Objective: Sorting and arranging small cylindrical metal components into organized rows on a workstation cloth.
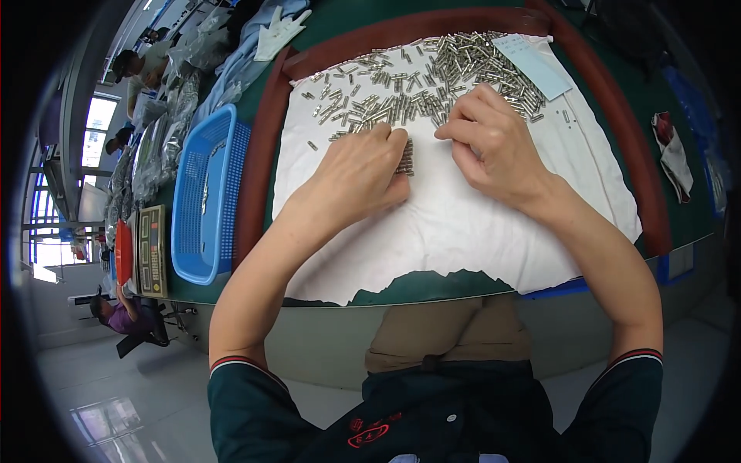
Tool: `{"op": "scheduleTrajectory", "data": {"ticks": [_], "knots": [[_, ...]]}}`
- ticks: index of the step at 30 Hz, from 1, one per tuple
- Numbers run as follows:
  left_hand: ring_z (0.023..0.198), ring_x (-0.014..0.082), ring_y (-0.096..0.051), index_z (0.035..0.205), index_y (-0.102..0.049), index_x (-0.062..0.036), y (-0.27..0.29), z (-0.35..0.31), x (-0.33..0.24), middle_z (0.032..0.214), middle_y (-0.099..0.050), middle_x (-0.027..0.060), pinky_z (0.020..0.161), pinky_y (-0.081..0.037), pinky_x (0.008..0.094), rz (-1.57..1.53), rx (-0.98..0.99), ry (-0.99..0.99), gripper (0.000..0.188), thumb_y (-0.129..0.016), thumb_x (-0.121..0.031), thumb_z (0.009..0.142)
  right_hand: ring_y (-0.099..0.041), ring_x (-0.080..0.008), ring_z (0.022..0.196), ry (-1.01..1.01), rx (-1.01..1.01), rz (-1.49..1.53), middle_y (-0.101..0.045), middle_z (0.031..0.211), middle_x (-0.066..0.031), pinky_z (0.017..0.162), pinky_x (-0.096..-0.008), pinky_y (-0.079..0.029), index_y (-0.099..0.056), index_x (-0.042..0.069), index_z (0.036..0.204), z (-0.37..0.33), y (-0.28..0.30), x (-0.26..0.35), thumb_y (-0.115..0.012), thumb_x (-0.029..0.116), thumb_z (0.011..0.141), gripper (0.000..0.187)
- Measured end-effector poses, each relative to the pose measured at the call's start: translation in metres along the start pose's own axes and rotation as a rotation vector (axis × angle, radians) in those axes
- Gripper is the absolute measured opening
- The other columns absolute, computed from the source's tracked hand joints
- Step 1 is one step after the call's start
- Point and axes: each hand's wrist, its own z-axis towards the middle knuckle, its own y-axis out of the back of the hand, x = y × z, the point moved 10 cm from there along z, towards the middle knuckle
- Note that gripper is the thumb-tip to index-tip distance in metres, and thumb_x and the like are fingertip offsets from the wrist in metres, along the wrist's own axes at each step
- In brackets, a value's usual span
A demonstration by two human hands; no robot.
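Note:
A white cloth (440, 224) carries many small, shiny metal cylinders (471, 65), heaped thickest at its far middle and thinning into loose pieces toward the left. My left hand (351, 174) lies curled on the cloth, thumb and index finger round a neat stack of these cylinders (407, 160); part of the stack is hidden under the palm. Just to its right, my right hand (494, 143) hovers by the near edge of the heap. Its thumb and fingers are drawn together in a pinch, and whatever sits between the fingertips cannot be made out.
A reddish-brown raised border (266, 147) frames the cloth on the green table. At left stand a blue plastic basket (204, 193) and a scale (150, 251). A light-blue paper slip (532, 65) lies far right, a white glove (279, 35) far left. Other people sit farther left.

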Motion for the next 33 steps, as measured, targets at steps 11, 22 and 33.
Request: {"op": "scheduleTrajectory", "data": {"ticks": [11,22,33], "knots": [[0.075,0.0339,-0.060,0.088,-0.046,0.0003,-0.012,-0.002,-0.016,0.078,-0.055,0.0165,0.068,-0.050,0.0440,0.139,-0.024,-0.112,0.018,-0.060,-0.009,0.082,-0.054,-0.0248,0.080,0.011,-0.017,-0.010,-0.057,0.077,-0.0067,0.071,-0.0363,-0.048,-0.067,0.002,0.073,-0.001,0.000,-0.002,-0.063,-0.002,0.068,0.008],[0.074,0.0275,-0.061,0.091,-0.044,-0.0025,-0.027,-0.004,-0.017,0.078,-0.054,0.0120,0.066,-0.051,0.0376,0.320,-0.067,-0.093,0.009,-0.053,-0.005,0.088,-0.055,-0.0250,0.082,-0.003,-0.017,-0.020,-0.058,0.077,-0.0071,0.072,-0.0363,-0.050,-0.068,0.001,0.074,-0.001,0.002,-0.004,-0.063,-0.001,0.068,0.008],[0.071,0.0322,-0.063,0.091,-0.044,0.0009,-0.022,0.007,-0.015,0.077,-0.058,0.0159,0.065,-0.053,0.0398,0.195,0.084,-0.080,0.008,-0.050,-0.004,0.088,-0.054,-0.0246,0.088,0.011,0.059,-0.012,-0.057,0.082,-0.0065,0.073,-0.0371,-0.047,-0.067,0.003,0.073,-0.004,-0.010,0.011,-0.065,0.003,0.072,0.002]]}}
